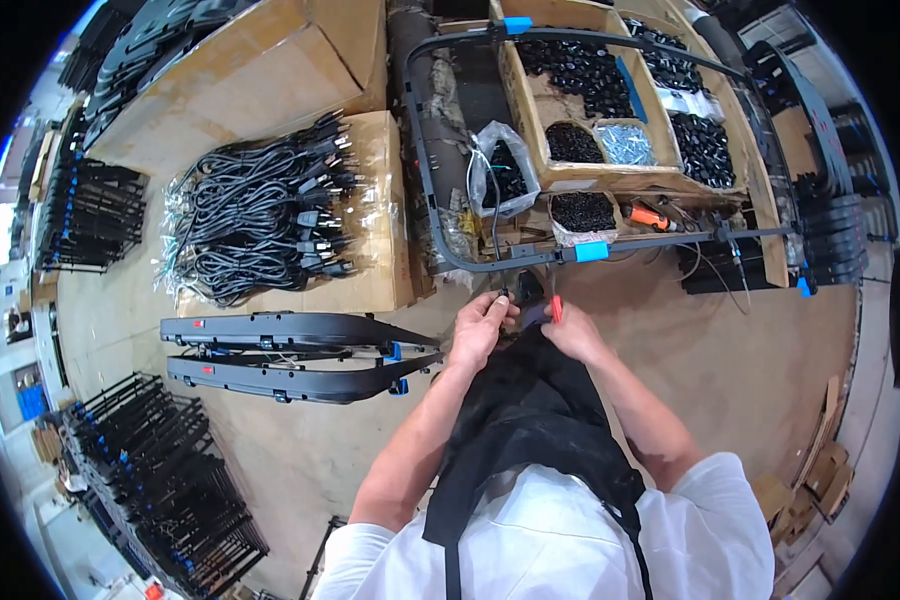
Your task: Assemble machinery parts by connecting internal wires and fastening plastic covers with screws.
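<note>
My left hand (480,328) pinches a black cable (496,245) close to the near rail of a black tubular frame (429,190). The cable runs up from my fingers past that rail. Beside it, my right hand (573,335) is closed around a tool with a red handle (557,308); its working end is too small to make out. The frame lies across the bench, with blue pieces (592,253) wrapped on its rails. A clear plastic bag (502,170) of black parts sits inside the frame, just beyond my left hand.
A wooden divided box (590,180) holds black parts and silver screws. An orange-handled power tool (650,217) lies below it. Bundled black power cords (270,210) cover a carton (375,200) at left. Two long black frame pieces (280,383) stand nearer me; stacked frames (160,480) are lower left.
</note>
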`<move>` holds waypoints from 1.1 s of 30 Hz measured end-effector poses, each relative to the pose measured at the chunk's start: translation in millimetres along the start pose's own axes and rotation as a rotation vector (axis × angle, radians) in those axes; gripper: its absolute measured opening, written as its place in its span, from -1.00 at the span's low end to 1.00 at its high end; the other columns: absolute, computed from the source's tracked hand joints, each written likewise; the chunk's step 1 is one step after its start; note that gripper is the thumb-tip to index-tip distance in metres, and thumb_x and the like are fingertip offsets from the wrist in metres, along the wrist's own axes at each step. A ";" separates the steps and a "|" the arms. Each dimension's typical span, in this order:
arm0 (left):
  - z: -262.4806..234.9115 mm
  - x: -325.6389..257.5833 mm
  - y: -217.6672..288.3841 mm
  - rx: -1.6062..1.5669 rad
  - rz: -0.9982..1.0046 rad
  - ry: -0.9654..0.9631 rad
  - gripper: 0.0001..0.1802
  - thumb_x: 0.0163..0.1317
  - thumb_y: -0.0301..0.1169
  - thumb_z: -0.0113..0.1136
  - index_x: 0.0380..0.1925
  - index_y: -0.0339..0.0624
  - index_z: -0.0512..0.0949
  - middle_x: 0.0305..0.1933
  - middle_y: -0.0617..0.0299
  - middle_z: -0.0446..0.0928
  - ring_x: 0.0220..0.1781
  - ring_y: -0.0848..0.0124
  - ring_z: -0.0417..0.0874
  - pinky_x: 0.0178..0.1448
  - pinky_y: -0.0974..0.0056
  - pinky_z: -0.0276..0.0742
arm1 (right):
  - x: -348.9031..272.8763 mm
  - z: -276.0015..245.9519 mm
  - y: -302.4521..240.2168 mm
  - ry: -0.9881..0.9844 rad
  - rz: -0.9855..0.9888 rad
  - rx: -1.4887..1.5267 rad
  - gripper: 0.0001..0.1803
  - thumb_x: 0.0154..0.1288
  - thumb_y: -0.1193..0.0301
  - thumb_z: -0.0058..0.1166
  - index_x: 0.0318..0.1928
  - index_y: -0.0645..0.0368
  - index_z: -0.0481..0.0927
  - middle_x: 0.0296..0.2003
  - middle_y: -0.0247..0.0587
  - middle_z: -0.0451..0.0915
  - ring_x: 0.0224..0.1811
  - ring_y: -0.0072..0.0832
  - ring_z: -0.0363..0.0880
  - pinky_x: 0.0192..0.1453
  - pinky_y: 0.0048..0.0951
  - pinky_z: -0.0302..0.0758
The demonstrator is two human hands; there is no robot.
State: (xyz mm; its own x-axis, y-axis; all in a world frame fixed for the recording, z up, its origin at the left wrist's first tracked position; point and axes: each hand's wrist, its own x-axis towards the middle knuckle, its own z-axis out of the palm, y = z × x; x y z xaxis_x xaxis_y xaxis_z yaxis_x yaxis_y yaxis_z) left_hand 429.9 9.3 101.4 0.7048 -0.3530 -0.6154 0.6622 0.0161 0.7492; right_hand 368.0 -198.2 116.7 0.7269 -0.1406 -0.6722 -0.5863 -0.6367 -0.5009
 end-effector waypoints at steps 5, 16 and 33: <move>4.9 -3.4 8.8 -0.030 -0.035 -0.018 -0.69 0.61 -0.30 0.15 0.05 -0.36 0.64 -0.21 0.23 0.67 -0.24 0.49 0.62 -0.05 0.37 0.60 | -53.5 -0.4 -21.2 0.022 -0.032 -0.061 -0.31 0.38 0.38 0.05 0.48 0.35 0.29 0.19 0.31 0.62 0.29 0.16 0.60 0.38 0.07 0.51; 18.0 0.6 7.0 0.234 0.019 0.137 -0.68 0.62 -0.33 0.07 -0.03 -0.41 0.66 -0.22 0.18 0.72 -0.27 0.46 0.66 -0.10 0.30 0.61 | -55.5 -23.8 -47.2 -0.180 -0.110 -0.110 -0.02 0.32 0.53 0.05 0.68 0.28 -0.09 0.39 0.47 0.38 0.42 0.25 0.45 0.49 0.07 0.43; 26.2 -2.0 28.4 0.169 0.024 0.088 -0.66 0.63 -0.25 0.03 -0.01 -0.34 0.64 -0.12 0.15 0.72 -0.12 0.38 0.70 0.07 0.23 0.64 | -57.1 -40.4 -19.5 0.130 -0.473 -0.361 0.08 0.17 0.46 0.24 0.68 0.22 0.01 -0.03 0.28 0.46 -0.04 0.11 0.60 -0.01 0.05 0.66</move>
State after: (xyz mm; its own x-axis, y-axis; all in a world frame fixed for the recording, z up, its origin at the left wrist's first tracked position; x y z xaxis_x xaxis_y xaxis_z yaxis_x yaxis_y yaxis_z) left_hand 440.5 -14.0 130.3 0.7444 -0.2712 -0.6102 0.5979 -0.1363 0.7899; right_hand 352.4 -208.3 186.8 0.9299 0.1439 -0.3386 -0.0469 -0.8664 -0.4971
